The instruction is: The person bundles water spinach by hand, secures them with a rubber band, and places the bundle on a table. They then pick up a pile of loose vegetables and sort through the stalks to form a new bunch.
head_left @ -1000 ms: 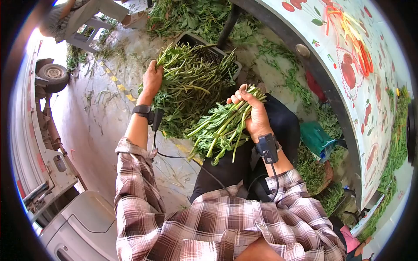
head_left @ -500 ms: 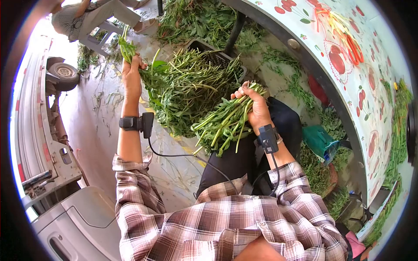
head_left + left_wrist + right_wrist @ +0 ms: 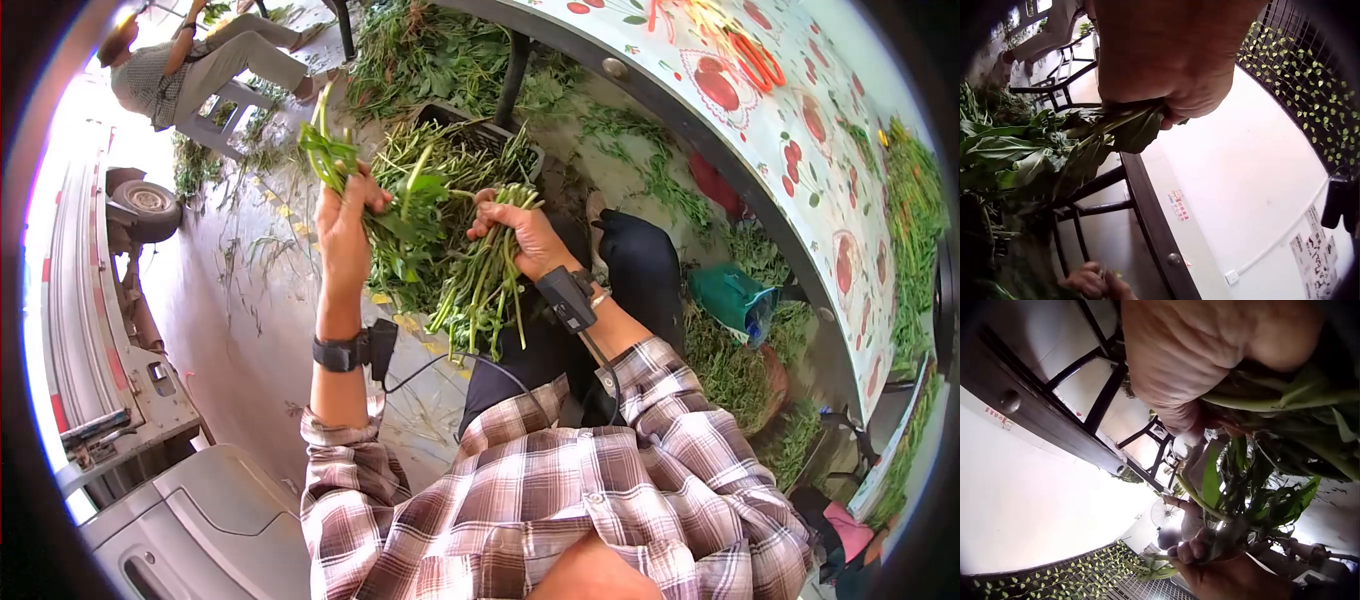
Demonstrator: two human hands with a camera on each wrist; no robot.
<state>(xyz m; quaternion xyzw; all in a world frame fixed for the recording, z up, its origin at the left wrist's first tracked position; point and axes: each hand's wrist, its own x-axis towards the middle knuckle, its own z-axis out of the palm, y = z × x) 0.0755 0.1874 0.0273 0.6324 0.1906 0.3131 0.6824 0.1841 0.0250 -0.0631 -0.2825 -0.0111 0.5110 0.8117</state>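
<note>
My left hand (image 3: 345,225) grips a few leafy green stems (image 3: 415,205), their pale ends sticking up past the thumb. In the left wrist view the leaves (image 3: 1029,150) trail out below the fist. Close by on the right, my right hand (image 3: 525,235) holds a thicker bundle of green stems (image 3: 480,290) by the cut ends, leaves hanging down over the lap. Behind both hands a heap of the same greens (image 3: 455,150) piles up over a dark plastic crate (image 3: 440,113). The left hand's stems overlap the heap in the head view.
A table (image 3: 690,75) with a cherry-print cover curves along the right, orange-handled scissors (image 3: 757,62) on it. Loose greens (image 3: 430,60) lie on the floor beyond the crate. A green bag (image 3: 730,300) stands at lower right. Another person (image 3: 150,85) sits at far left, near a vehicle wheel (image 3: 148,205).
My left hand lifted stems off the heap, swung up and left, then came back toward the right hand. My right hand, still gripping its bundle, shifted left.
</note>
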